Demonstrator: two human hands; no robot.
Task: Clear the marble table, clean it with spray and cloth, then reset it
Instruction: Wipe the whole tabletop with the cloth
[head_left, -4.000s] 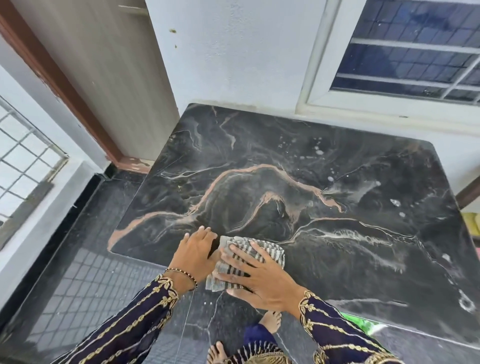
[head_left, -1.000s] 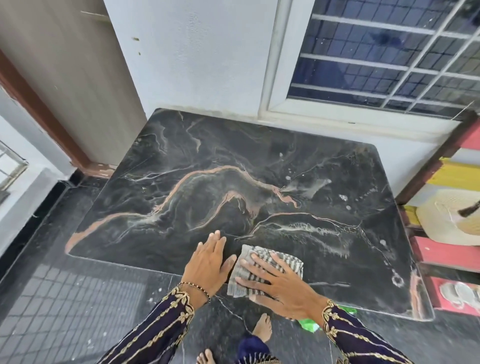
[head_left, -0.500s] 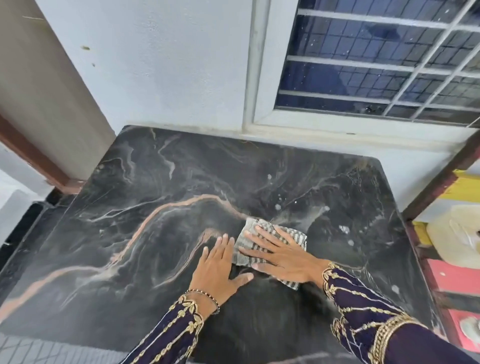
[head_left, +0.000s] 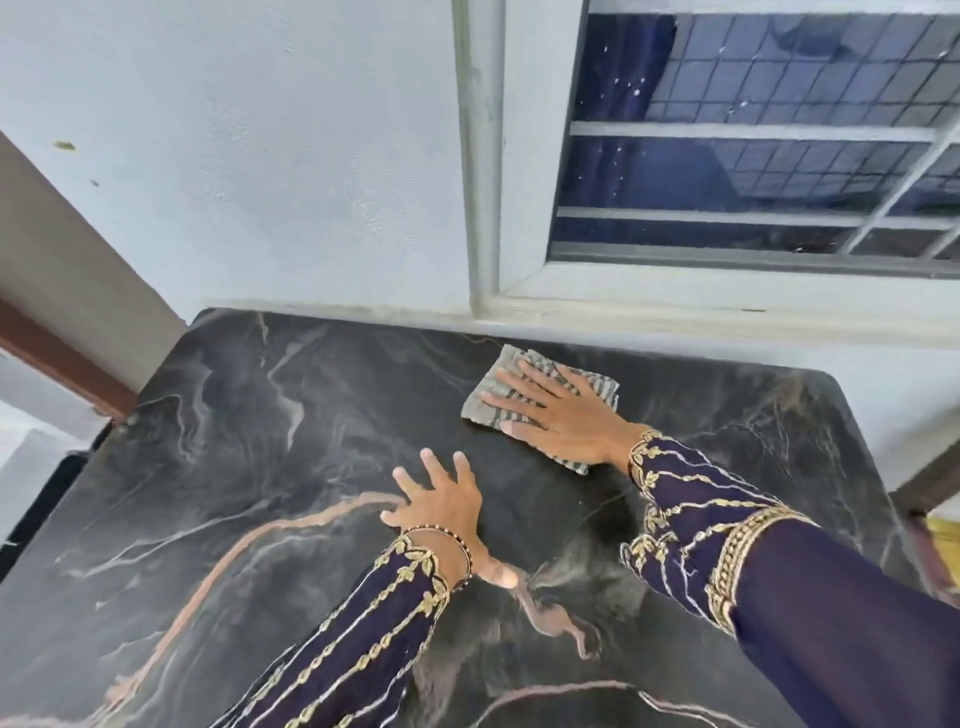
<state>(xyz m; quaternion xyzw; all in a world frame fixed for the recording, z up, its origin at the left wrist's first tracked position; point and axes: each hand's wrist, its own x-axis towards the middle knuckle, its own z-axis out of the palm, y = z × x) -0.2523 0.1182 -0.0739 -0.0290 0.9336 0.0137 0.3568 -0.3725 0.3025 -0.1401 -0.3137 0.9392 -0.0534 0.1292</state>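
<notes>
The black marble table (head_left: 249, 467) with orange and white veins fills the lower view. A folded grey striped cloth (head_left: 488, 395) lies flat near the table's far edge, just below the window sill. My right hand (head_left: 561, 421) presses flat on the cloth with fingers spread. My left hand (head_left: 447, 509) rests palm down on the bare marble, nearer to me and left of the cloth, fingers apart and holding nothing.
A white wall (head_left: 260, 156) and a barred window (head_left: 753, 135) stand right behind the table's far edge. A brown door frame (head_left: 57, 358) is at the left. A dark wooden post (head_left: 924, 488) shows at the right edge.
My right hand has pushed the cloth from the near edge across the marble to the far edge. My left hand followed forward on the marble. The view has leaned in over the table.
</notes>
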